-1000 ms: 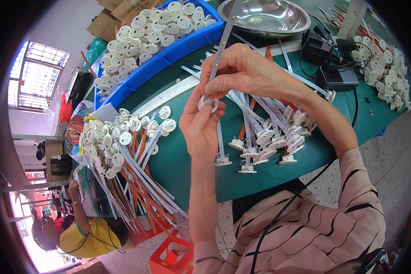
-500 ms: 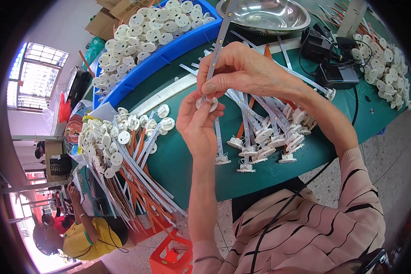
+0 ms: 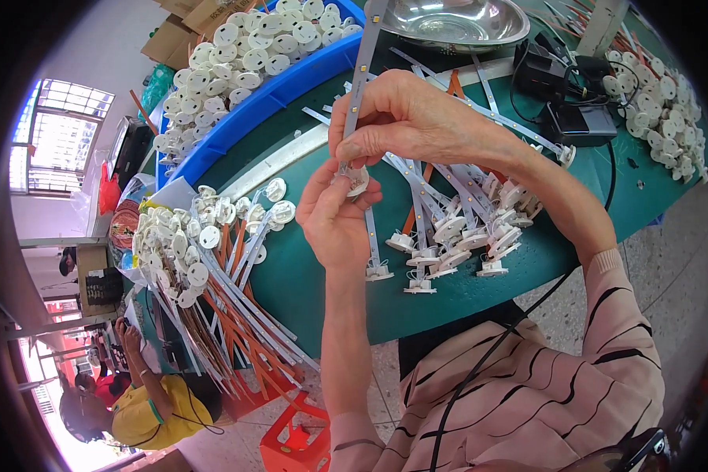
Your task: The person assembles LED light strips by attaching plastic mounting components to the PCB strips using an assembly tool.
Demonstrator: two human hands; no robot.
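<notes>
My left hand [image 3: 332,216] pinches a round white plastic cap [image 3: 357,182] between thumb and fingers. Just above it, my right hand [image 3: 397,118] grips a narrow LED strip [image 3: 359,86] that stands nearly upright, its lower end at the cap. My fingers hide whether the strip and cap are joined. Right of my hands, several LED strips with white caps on their ends [image 3: 456,228] lie heaped on the green table [image 3: 315,291]. A second bundle of strips and caps [image 3: 177,244] lies to the left, its strip ends hanging over the table edge.
A blue bin [image 3: 236,118] full of white caps stands at the back left. Behind my hands is a steel bowl [image 3: 456,23]. Black power adapters [image 3: 578,124] and another cap pile [image 3: 665,118] are at the right. A person in yellow [image 3: 153,409] sits at the left, near a red stool [image 3: 295,440].
Both hands have shifted slightly left with the strip. The cap in my left hand has tilted and shows more of its inner side. Both hands keep their grip.
</notes>
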